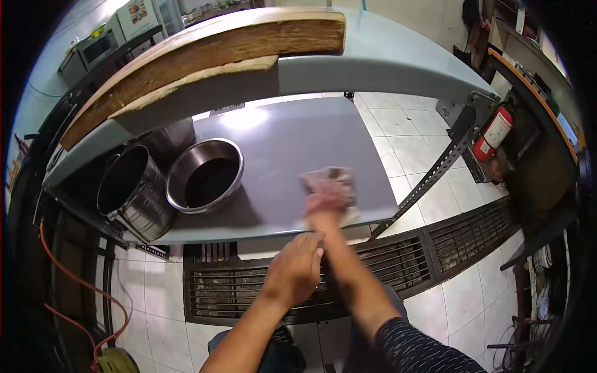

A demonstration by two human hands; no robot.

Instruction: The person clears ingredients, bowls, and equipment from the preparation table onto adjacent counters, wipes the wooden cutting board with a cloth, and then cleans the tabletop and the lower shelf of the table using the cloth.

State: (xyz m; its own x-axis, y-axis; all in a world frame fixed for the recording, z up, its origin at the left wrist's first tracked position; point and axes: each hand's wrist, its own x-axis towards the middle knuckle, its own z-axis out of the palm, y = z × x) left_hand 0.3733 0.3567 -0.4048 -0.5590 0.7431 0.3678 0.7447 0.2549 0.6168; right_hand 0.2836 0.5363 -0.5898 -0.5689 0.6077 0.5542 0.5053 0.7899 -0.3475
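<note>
My right hand [328,198] presses a crumpled, light-coloured cloth [341,175] onto the grey lower shelf [292,143], near its front right part; hand and cloth are blurred. My left hand [293,268] is just in front of the shelf's front edge, beside my right forearm, with its fingers bent together; what they hold, if anything, is hidden. On the left of the shelf stand a steel bowl [236,177] and a steel bucket [146,211] with a handle.
Above the shelf is a grey tabletop [398,46] bearing a thick wooden board [217,46]. A perforated metal leg [429,177] stands at the right, near a red fire extinguisher [494,133]. Floor grating [379,264] runs below; an orange hose [84,280] hangs at the left.
</note>
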